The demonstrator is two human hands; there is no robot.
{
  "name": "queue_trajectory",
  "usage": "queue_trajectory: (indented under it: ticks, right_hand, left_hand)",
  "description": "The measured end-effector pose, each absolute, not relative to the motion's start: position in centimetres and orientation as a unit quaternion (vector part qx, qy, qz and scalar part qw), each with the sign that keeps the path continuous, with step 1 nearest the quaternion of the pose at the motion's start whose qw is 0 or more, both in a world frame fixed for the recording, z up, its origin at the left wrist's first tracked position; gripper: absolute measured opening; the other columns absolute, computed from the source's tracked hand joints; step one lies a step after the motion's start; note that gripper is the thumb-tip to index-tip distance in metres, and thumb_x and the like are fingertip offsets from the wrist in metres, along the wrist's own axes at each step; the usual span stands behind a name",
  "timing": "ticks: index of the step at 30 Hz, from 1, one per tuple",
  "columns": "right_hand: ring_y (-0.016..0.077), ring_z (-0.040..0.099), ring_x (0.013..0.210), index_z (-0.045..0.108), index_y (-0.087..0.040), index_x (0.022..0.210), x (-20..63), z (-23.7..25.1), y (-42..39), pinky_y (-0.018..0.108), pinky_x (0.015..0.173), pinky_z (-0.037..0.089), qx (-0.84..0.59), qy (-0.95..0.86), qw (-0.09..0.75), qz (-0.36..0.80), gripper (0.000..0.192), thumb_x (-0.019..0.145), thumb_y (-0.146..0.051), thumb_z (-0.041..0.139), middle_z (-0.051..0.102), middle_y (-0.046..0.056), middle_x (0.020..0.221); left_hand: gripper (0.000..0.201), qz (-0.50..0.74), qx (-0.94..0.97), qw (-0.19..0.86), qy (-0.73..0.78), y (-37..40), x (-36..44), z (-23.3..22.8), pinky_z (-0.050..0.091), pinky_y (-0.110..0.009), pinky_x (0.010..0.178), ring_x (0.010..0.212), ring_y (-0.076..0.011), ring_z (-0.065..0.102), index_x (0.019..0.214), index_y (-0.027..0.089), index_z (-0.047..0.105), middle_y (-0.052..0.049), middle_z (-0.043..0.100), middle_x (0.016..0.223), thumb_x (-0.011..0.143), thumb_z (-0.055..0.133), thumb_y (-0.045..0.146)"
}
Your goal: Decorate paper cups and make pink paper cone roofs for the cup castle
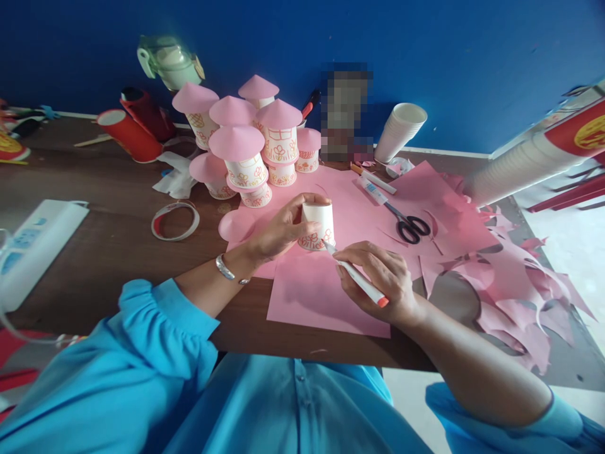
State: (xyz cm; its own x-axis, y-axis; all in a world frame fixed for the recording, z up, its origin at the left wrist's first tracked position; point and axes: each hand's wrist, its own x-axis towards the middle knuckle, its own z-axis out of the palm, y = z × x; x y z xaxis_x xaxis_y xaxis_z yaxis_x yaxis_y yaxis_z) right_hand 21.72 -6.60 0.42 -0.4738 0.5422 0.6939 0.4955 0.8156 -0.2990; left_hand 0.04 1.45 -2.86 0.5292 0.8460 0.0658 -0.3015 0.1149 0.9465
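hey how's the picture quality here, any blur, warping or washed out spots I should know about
Head view: the paper cup in the left hand and the marker in the right hand are sharp; straight lines bow toward the edges, as with the cup stack at right; the floor at lower right is washed out by bright light; one patch against the wall is pixelated.

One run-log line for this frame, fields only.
left hand: holds white paper cup upside down | right hand: holds orange-capped marker, tip at cup's rim drawings | under: pink paper sheet
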Motion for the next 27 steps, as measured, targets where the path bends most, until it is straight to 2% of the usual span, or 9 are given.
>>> queue_trajectory:
  ticks: [7, 27]
  right_hand:
    - [0.0206, 0.077, 0.081, 0.062, -0.02, 0.121, 21.68, 0.23, -6.59, 0.032, 0.071, 0.066, -0.307, -0.855, 0.416, 0.033, 0.032, 0.093, -0.005, 0.063, 0.077, 0.007, 0.093]
    - [0.0191, 0.076, 0.077, 0.063, -0.016, 0.113, 21.25, 0.15, -6.66, 0.03, 0.067, 0.063, -0.295, -0.862, 0.409, 0.05, 0.022, 0.094, -0.005, 0.064, 0.076, 0.008, 0.091]
  left_hand:
    - [0.049, 0.408, 0.523, 0.707, 0.246, 1.52, -0.03, -3.08, 0.057, -0.027, 0.071, 0.092, -0.0179, 0.062, 0.129, 0.022, 0.063, -0.007, 0.059, 0.114, 0.086, 0.082, 0.033]
    - [0.047, 0.41, 0.528, 0.697, 0.26, 1.47, 0.08, -3.01, 0.054, -0.028, 0.071, 0.089, -0.017, 0.06, 0.128, 0.023, 0.065, -0.006, 0.061, 0.114, 0.085, 0.081, 0.033]
